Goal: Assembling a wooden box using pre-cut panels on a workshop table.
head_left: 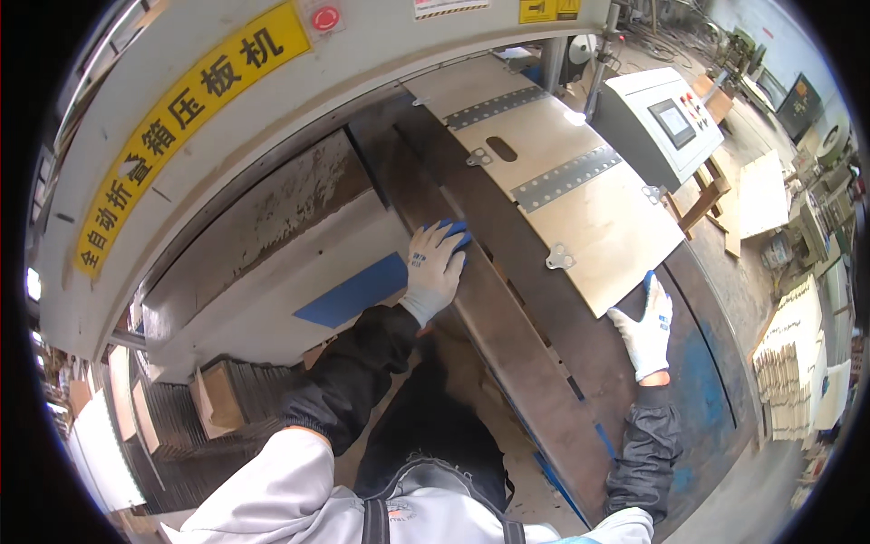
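Note:
A plywood panel lies flat on the dark metal machine bed. Two perforated metal strips cross it, small metal clasps sit along its edges, and an oval slot is cut through it. My right hand, in a white glove with blue fingertips, is at the panel's near end. Its thumb and fingers are spread against that edge, around the corner. My left hand, gloved alike, lies on the bed's left rail with fingers stretched out, apart from the panel and holding nothing.
A pale machine housing with a yellow label and red stop button overhangs the bed. A control box with a screen stands at far right. Stacked boards are on the right, folded panels at lower left.

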Motion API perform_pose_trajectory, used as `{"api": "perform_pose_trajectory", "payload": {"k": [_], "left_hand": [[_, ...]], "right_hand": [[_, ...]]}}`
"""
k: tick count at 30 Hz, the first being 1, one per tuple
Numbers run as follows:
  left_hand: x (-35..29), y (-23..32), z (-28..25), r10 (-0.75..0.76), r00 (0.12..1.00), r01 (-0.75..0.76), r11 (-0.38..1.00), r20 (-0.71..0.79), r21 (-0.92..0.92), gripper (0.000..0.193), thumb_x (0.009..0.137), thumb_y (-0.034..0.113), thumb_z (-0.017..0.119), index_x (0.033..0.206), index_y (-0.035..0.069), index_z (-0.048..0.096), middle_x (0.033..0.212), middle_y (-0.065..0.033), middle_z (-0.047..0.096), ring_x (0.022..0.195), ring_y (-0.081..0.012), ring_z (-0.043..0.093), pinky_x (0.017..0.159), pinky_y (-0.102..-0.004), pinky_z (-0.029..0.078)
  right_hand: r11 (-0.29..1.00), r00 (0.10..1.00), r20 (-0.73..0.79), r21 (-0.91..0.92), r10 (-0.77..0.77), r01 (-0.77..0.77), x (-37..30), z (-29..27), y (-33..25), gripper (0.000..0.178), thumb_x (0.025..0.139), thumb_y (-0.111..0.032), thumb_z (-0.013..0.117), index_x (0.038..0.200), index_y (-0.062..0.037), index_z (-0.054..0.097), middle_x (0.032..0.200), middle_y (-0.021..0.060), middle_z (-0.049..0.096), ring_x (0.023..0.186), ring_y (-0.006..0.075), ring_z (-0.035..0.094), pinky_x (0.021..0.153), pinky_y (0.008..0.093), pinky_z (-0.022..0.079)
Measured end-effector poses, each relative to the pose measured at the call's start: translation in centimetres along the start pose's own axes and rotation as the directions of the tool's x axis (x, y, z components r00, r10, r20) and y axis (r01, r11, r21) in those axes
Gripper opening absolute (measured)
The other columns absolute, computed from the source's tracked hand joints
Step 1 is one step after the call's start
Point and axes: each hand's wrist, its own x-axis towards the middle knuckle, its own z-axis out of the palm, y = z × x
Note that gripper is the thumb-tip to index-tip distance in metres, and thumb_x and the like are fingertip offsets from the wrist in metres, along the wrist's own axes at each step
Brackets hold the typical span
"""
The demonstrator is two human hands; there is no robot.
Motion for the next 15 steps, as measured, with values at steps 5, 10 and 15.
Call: {"api": "perform_pose_trajectory", "payload": {"k": [5,10,15], "left_hand": [[-0.23,-0.06,-0.10,-0.004,1.000,0.005,1.000,0.031,-0.012,0.032,0.094,0.016,0.063,0.125,0.010,0.070,0.138,-0.0140,0.064,0.136,-0.0390,0.052,0.121,-0.0565,0.031],[-0.35,-0.10,-0.07,-0.005,1.000,0.005,1.000,0.024,0.016,0.032,0.095,0.016,0.063,0.126,0.010,0.069,0.138,-0.0126,0.064,0.136,-0.0384,0.052,0.120,-0.0575,0.032],[-0.29,-0.19,-0.30,0.004,1.000,-0.004,1.000,0.026,-0.004,0.031,0.095,0.015,0.063,0.125,0.010,0.069,0.138,-0.0120,0.063,0.135,-0.0380,0.053,0.119,-0.0581,0.032]], "right_hand": [[1.000,1.000,-0.012,0.011,0.007,-0.007,-0.17,-0.08,-0.21,0.101,0.080,-0.041,0.085,0.159,-0.0002,0.037,0.158,0.0246,0.045,0.150,0.0381,0.039,0.129,0.0509,0.020],[1.000,1.000,-0.001,-0.003,-0.006,0.006,-0.25,0.07,-0.03,0.102,0.080,-0.042,0.085,0.159,-0.0003,0.036,0.158,0.0237,0.046,0.151,0.0374,0.038,0.129,0.0511,0.020],[1.000,1.000,0.007,-0.023,0.002,-0.002,-0.21,0.01,-0.33,0.101,0.081,-0.041,0.085,0.159,-0.0001,0.036,0.157,0.0240,0.047,0.151,0.0377,0.038,0.129,0.0510,0.020]]}}
